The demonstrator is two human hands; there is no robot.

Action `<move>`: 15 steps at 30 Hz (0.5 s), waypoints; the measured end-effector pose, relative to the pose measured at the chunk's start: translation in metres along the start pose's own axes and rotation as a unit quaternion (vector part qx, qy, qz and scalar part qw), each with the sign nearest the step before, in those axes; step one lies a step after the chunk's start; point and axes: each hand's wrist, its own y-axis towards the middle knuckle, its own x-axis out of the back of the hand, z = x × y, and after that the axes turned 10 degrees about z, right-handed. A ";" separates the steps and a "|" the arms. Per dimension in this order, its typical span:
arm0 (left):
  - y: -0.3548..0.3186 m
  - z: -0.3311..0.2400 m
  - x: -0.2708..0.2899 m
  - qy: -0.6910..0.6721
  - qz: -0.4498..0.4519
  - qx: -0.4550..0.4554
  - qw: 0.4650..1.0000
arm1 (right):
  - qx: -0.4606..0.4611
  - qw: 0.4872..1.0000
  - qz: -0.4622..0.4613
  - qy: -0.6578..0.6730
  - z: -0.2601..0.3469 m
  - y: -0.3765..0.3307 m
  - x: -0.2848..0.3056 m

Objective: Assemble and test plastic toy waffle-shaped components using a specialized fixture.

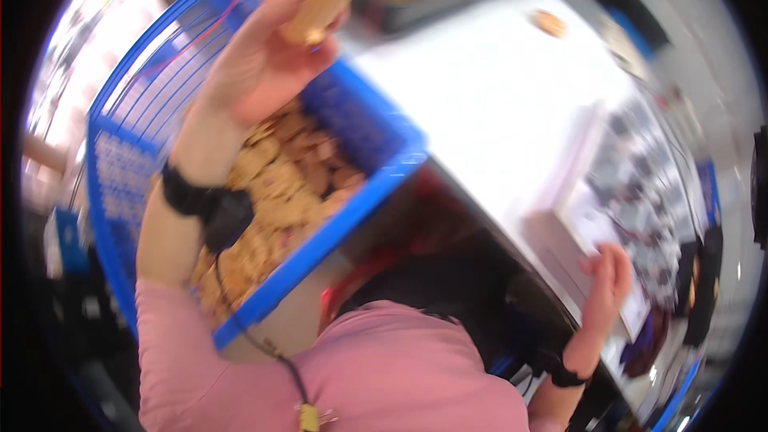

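Head view, motion-blurred: left hand (260, 60) pinching a tan biscuit-like block (320, 2), raised above blue plastic crate (376, 180) of similar tan pieces (280, 192). Block's long axis roughly upright, tilted right. Right hand (610, 276) well apart, fingers spread flat on white table (488, 104) edge, holding nothing. Dark tray (432, 0) of more pieces beyond. Room blurred.
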 end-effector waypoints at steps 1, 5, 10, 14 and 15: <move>0.009 0.011 -0.016 -0.014 0.006 0.009 1.000 | 0.005 0.998 0.017 0.055 0.009 0.000 -0.007; 0.053 0.050 -0.061 -0.043 0.079 0.052 0.995 | 0.029 0.993 0.004 0.118 0.021 0.000 -0.017; 0.090 0.103 -0.131 0.026 -0.001 0.080 0.997 | 0.129 0.979 -0.068 0.143 0.030 0.007 -0.017; 0.110 0.130 -0.113 0.078 -0.026 0.123 0.989 | 0.134 0.978 -0.072 0.143 0.022 0.025 -0.019; 0.111 0.133 -0.110 0.042 -0.030 0.131 0.990 | 0.154 0.979 -0.052 0.120 0.024 0.032 -0.022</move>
